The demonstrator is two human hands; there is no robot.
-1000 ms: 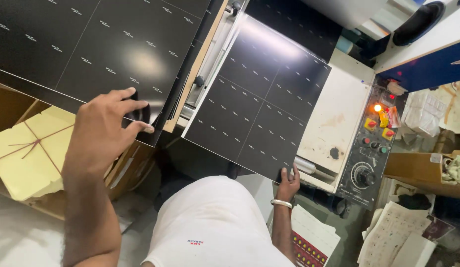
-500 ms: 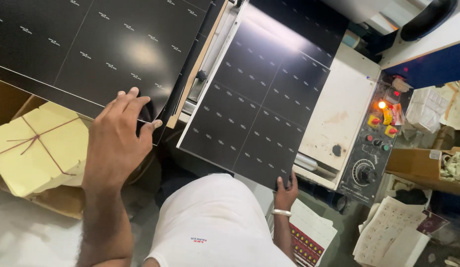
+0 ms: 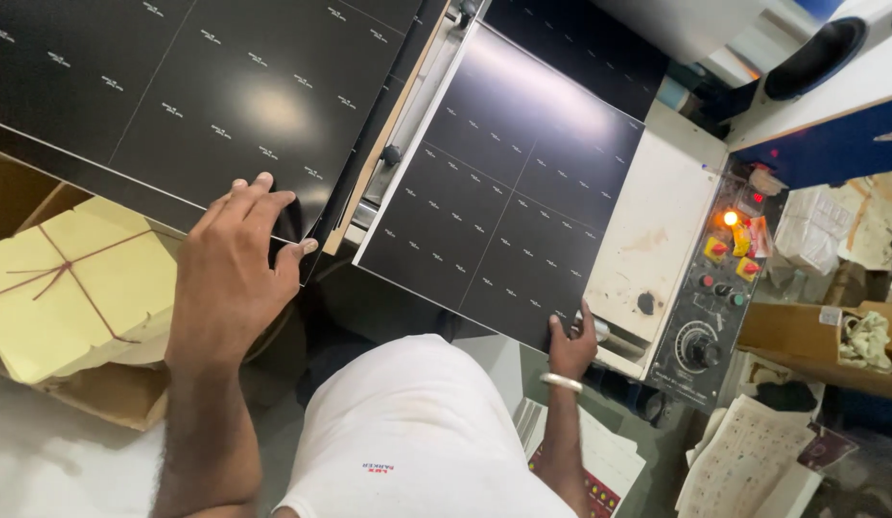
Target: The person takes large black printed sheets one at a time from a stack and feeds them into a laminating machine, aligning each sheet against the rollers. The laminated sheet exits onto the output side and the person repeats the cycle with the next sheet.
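**Two hands, two black sheets at the press**

A stack of large glossy black sheets [image 3: 177, 86], printed with small pale marks, lies flat at left; the left hand [image 3: 230, 273] rests palm-down on its near corner, fingers [image 3: 263, 192] spread narrowly over the edge. A second glossy black sheet [image 3: 503, 201] lies on the machine's cream bed [image 3: 657, 240]. The right hand [image 3: 570, 347], wearing a metal bangle, pinches that sheet's near corner.

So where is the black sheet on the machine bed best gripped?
By its near right corner, from the near edge: the black sheet lies flat, and that corner overhangs the bed, where the right hand already touches it. The left hand rests on the other stack.
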